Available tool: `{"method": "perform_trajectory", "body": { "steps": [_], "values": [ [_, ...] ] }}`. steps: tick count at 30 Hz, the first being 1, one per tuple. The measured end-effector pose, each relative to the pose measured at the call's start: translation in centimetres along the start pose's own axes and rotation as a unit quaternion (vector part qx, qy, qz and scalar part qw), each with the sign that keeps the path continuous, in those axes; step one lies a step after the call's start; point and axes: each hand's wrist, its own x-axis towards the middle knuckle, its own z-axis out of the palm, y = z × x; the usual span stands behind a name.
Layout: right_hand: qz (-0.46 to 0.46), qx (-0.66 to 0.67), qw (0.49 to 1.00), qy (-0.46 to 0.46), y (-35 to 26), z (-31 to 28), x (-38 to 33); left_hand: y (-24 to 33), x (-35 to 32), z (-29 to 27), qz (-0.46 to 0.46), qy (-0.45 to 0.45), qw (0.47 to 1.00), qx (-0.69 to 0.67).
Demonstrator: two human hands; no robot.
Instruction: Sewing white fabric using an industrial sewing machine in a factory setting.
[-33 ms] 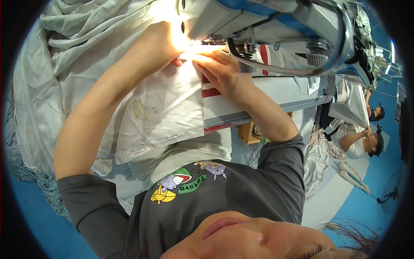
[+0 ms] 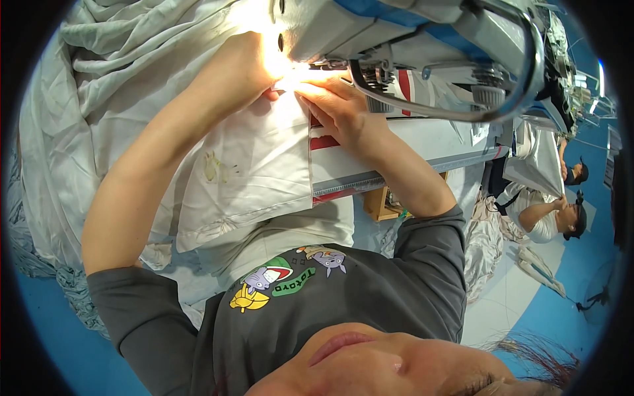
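Note:
White cloth (image 2: 264, 158) lies under both hands at a sewing machine (image 2: 396, 39), its near end hanging over the table edge towards my lap. At the cloth beside the needle area, my left hand (image 2: 247, 69) is closed, with its fingertips partly lost in bright lamp glare. My right hand (image 2: 340, 109) comes in from the other side, fingers pressed together and pinching the cloth's edge close to the left fingertips. Glare hides the needle and the exact finger contact. A pale leaf-like mark shows on the hanging cloth.
A large heap of white fabric (image 2: 86, 125) spreads along the left. A measuring strip (image 2: 356, 183) runs along the table's front edge. Beneath it stands a wooden box (image 2: 378, 204). Two co-workers (image 2: 545, 221) and more fabric (image 2: 485, 244) are at the right.

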Motion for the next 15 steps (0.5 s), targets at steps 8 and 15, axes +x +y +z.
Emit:
{"method": "perform_trajectory", "body": {
  "steps": [8, 15],
  "values": [
    [-0.01, -0.063, 0.997, 0.034, 1.5, 1.8, -0.5, 0.7, 0.0, -1.2, 0.0, -0.007, 0.997, 0.081],
    [0.018, -0.052, 0.997, 0.052, 4.2, 4.8, -1.4, -2.2, -4.9, 0.2, 0.284, 0.057, 0.896, 0.337]
  ]
}}
